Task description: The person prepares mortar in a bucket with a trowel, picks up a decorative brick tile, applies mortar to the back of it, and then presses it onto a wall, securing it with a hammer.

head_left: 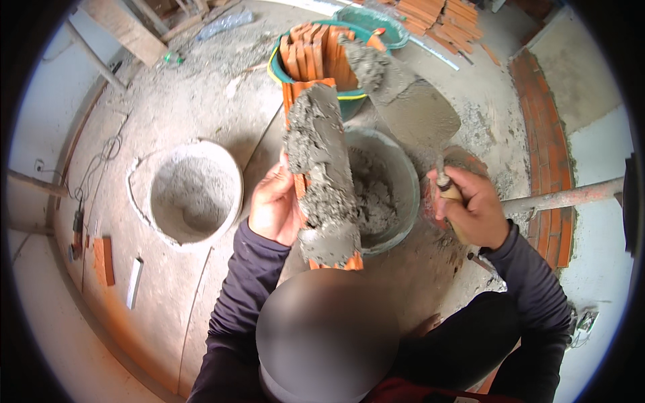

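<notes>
In my left hand (275,205) is an orange clay brick tile (291,111), long and thin, held by its left side. Grey mortar (322,161) lies thick and rough along most of its upper face; orange shows at both ends. My right hand (476,207) grips the wooden handle of a trowel (420,114), whose broad blade points away to the far left. A lump of mortar (368,65) clings to the blade's tip, above the green tub's rim. Beneath the tile stands a basin of mortar (408,221), partly hidden by it.
A whitish bucket (235,181) with grey residue stands at left. Beyond, a green tub (275,64) holds several upright brick tiles (309,54). More tiles (440,20) lie at the back. An angle grinder (76,232) with its cord is far left; a pole (564,196) juts in from the right.
</notes>
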`<state>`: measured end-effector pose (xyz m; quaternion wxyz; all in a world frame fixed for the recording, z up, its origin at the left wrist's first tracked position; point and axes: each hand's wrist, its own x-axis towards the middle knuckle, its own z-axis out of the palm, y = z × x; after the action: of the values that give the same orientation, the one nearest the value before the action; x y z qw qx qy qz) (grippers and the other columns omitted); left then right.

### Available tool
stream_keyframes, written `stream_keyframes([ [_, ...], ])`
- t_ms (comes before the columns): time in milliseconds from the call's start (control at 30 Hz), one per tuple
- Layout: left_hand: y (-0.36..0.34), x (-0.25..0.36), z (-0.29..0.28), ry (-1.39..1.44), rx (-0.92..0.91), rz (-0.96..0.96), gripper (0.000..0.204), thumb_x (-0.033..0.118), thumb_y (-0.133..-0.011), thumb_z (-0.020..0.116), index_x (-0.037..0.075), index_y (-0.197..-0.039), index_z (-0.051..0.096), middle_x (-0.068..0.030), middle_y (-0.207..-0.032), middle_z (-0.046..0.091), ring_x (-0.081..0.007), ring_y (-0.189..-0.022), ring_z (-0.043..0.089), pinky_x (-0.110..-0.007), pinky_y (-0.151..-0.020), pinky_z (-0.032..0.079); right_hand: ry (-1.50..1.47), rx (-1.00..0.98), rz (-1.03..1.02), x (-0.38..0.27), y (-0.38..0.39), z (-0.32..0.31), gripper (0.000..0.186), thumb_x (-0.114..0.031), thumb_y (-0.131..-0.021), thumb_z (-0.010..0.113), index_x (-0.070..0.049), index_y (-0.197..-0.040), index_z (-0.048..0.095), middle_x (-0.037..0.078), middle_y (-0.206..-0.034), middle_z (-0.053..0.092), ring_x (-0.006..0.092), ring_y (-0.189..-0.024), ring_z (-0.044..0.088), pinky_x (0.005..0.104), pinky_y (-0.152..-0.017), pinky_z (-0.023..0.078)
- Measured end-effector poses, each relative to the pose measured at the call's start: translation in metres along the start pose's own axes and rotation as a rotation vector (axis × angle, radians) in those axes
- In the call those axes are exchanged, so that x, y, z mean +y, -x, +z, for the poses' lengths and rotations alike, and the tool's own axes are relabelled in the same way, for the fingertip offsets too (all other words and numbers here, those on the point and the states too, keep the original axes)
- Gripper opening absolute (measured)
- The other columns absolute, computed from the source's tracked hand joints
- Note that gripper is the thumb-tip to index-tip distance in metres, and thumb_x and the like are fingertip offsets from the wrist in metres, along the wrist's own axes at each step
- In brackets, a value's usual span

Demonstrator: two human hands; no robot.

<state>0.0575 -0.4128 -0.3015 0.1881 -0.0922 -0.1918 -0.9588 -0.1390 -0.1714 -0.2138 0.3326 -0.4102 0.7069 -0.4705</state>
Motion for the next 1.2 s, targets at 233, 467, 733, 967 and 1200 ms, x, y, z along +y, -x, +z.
stream_keyframes([
  [233,-0.025,-0.035,0.055,0.006,0.065,-0.110,0.048,0.033,-0.105,0.037,0.000,-0.139,0.039,-0.0143,-0.133,0.055,-0.0265,-0.120,0.056,-0.042,-0.103,0.046,0.379,0.310,-0.309,0.012,-0.003,0.014,0.039,0.003,-0.079,0.068,0.002,-0.117,0.062,0.012,-0.089,0.061,0.0165,-0.077,0.060,0.0282,-0.073,0.049],
  [467,-0.023,-0.044,0.072,0.027,0.016,-0.111,0.049,0.034,-0.106,0.035,0.000,-0.141,0.038,-0.0139,-0.137,0.052,-0.0267,-0.124,0.052,-0.043,-0.106,0.042,0.437,0.379,-0.362,0.034,-0.004,0.023,0.025,-0.001,-0.074,0.079,0.002,-0.091,0.060,0.012,-0.081,0.052,0.0278,-0.070,0.056,0.0316,-0.066,0.047],
  [733,-0.013,-0.044,0.069,0.043,0.096,-0.129,0.050,0.030,-0.104,0.040,0.004,-0.146,0.032,-0.0130,-0.141,0.049,-0.0277,-0.126,0.051,-0.046,-0.108,0.041,0.581,0.396,-0.438,0.051,-0.005,0.022,0.029,-0.002,-0.070,0.081,0.001,-0.084,0.056,0.012,-0.077,0.044,0.0315,-0.066,0.049,0.0350,-0.059,0.043],
  [967,-0.010,-0.035,0.046,0.085,0.064,-0.076,0.049,0.029,-0.104,0.041,0.003,-0.145,0.033,-0.0120,-0.141,0.049,-0.0270,-0.126,0.052,-0.045,-0.107,0.042,0.666,0.434,-0.340,0.057,0.006,-0.009,0.017,-0.001,-0.077,0.073,0.003,-0.078,0.056,0.014,-0.077,0.049,0.0326,-0.066,0.051,0.0342,-0.059,0.043],
  [1200,-0.013,-0.044,0.033,-0.070,0.136,0.030,0.042,0.026,-0.106,0.039,0.002,-0.140,0.041,-0.0101,-0.134,0.055,-0.0212,-0.121,0.056,-0.038,-0.103,0.045,0.620,0.414,-0.349,-0.006,-0.002,-0.036,0.014,0.003,-0.078,0.067,0.008,-0.090,0.062,0.016,-0.081,0.057,0.0264,-0.068,0.056,0.0313,-0.064,0.046],
])
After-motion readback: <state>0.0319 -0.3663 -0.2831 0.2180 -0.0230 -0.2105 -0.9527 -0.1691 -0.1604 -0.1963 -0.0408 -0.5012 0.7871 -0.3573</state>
